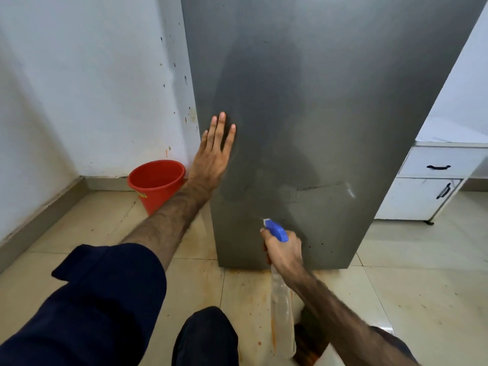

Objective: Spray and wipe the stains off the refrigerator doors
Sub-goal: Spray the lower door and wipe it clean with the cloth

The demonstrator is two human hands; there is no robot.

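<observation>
The grey refrigerator door (330,114) stands in the middle of the view and reaches down to the tiled floor (409,273). The left hand (214,157) lies flat against the door near its left edge, about halfway up, with the fingers straight and a little apart; it holds nothing. The right hand (284,250) is in front of the lower part of the door, and its fingers are closed around the neck of the spray bottle (282,299). The blue nozzle (276,229) of the bottle points at the door, and the clear body hangs down below the hand. On the door, above the nozzle, there are wet smears and a pale streak to the right. A few dark spots sit on the door near its bottom right. A red bucket (155,183) stands on the floor just left of the door, by the white wall (92,88). A white cabinet (427,191) with black handles is right of the door. Orange stains mark the floor under the door
</observation>
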